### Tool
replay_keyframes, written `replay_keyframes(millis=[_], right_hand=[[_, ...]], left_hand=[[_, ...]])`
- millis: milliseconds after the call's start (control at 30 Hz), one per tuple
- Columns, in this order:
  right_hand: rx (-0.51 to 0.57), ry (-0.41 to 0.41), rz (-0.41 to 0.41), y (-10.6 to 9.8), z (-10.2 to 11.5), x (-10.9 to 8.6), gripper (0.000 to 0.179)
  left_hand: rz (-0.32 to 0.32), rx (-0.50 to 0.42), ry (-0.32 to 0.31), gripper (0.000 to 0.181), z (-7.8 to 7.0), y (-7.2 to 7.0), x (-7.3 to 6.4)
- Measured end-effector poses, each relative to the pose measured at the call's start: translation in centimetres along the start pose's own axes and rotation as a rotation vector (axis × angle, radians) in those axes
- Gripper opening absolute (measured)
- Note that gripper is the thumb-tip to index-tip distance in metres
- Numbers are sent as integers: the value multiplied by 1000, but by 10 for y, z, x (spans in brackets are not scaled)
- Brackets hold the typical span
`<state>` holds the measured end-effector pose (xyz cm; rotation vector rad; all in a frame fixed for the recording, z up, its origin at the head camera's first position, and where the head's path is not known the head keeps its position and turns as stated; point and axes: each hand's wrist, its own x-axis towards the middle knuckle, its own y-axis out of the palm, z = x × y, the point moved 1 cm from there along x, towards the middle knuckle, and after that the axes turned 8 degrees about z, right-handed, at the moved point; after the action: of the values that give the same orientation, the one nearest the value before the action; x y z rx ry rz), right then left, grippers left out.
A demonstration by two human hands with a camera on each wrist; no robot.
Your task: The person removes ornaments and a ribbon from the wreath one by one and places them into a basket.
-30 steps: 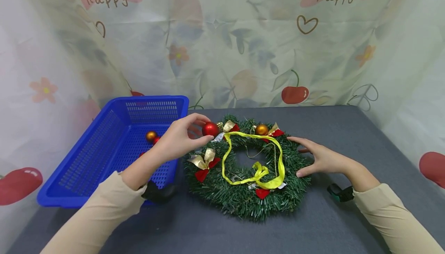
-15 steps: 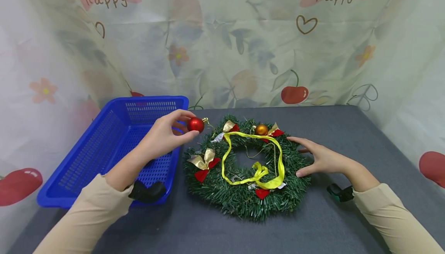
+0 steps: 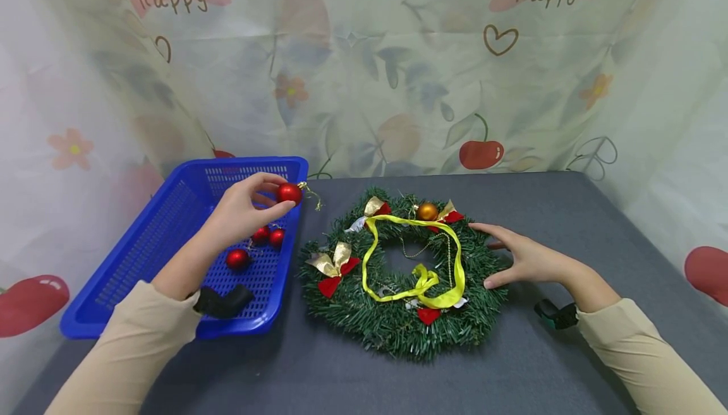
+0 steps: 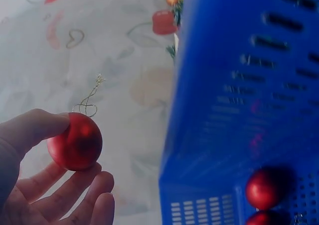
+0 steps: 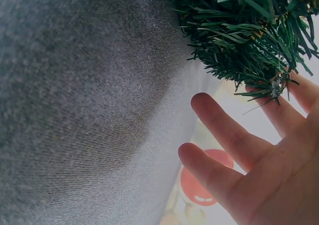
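Note:
Above the right rim of the blue basket (image 3: pixel 131 232), my left hand (image 3: pixel 236 210) pinches a shiny red Christmas bauble (image 3: pixel 289 194) between thumb and fingers. A gold cord dangles from the bauble's gold cap; the left wrist view shows this bauble (image 4: pixel 76 142) held clear of the basket wall. On the table lies a green wreath (image 3: pixel 387 333) with red and gold bows, an orange-gold bauble (image 3: pixel 427 211) and a loop of yellow ribbon (image 3: pixel 371 263). At the wreath's right edge is my right hand (image 3: pixel 531 258), fingers extended, some of them touching the greenery.
Several red baubles, such as one red bauble (image 3: pixel 237 259), lie inside the basket; my left arm hides part of it. A dark grey cloth (image 3: pixel 557 213) covers the table. A printed curtain (image 3: pixel 352 86) hangs behind and at both sides.
My left hand has carried the red bauble leftward from the wreath's upper left to over the basket's rim. The right hand and wreath have stayed put.

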<state>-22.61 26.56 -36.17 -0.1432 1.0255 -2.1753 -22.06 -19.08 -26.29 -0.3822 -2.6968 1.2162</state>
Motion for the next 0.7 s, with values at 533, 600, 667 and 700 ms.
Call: replay_keyframes(millis=[533, 600, 667, 700], right_hand=[[-3, 1, 0, 0, 1, 0, 94], [-4, 2, -1, 0, 1, 0, 94], [-3, 2, -1, 0, 1, 0, 94], [-3, 2, -2, 0, 1, 0, 94]], left_hand=[[11, 16, -99, 49, 30, -14, 5], [24, 18, -114, 50, 33, -15, 5], [32, 18, -127, 50, 36, -16, 6], [34, 21, -134, 50, 37, -16, 6]])
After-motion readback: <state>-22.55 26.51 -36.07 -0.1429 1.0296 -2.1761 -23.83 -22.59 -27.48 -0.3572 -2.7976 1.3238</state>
